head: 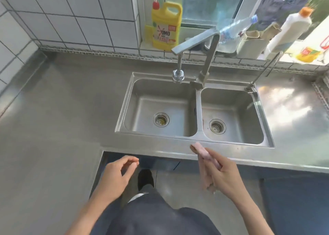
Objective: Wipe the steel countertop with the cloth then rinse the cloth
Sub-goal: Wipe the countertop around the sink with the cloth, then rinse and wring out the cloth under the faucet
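Note:
A small pink cloth (204,154), folded or bunched, is gripped by my right hand (220,174) just in front of the counter's front edge, below the sink divider. My left hand (117,174) hovers lower left, off the counter, with loosely curled fingers and nothing in it. The steel countertop (58,110) runs in an L shape along the left and back. A double steel sink (196,108) is set in it, with a tap (195,41) whose spout hangs over the left basin. No water runs.
On the window sill stand a yellow detergent jug (166,25), a clear plastic bottle (236,27), a white bottle with an orange cap (290,30) and beige holders (254,39). A thin second tap (263,69) rises at the sink's right corner. White tiles line the wall.

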`<control>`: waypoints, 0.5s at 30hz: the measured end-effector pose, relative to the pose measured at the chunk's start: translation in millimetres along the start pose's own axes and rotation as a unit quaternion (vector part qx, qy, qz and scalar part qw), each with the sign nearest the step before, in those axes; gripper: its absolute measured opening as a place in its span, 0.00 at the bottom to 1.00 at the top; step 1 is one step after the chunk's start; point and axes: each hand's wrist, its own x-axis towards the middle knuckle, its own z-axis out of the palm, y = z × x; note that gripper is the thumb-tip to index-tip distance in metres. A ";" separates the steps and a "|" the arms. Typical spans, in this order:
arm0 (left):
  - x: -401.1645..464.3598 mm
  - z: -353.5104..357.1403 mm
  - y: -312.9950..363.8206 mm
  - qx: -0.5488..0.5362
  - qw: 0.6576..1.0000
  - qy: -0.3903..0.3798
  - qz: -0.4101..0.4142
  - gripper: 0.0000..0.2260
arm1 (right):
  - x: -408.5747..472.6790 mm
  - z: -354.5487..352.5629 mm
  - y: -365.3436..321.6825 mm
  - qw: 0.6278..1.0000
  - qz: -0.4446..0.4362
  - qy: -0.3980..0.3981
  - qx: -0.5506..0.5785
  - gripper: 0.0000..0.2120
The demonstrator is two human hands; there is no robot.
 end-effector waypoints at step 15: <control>247.3 -1.8 102.5 -0.047 0.972 -0.231 0.023 0.24 | 196.9 5.2 -45.3 0.982 0.062 -0.001 0.180 0.08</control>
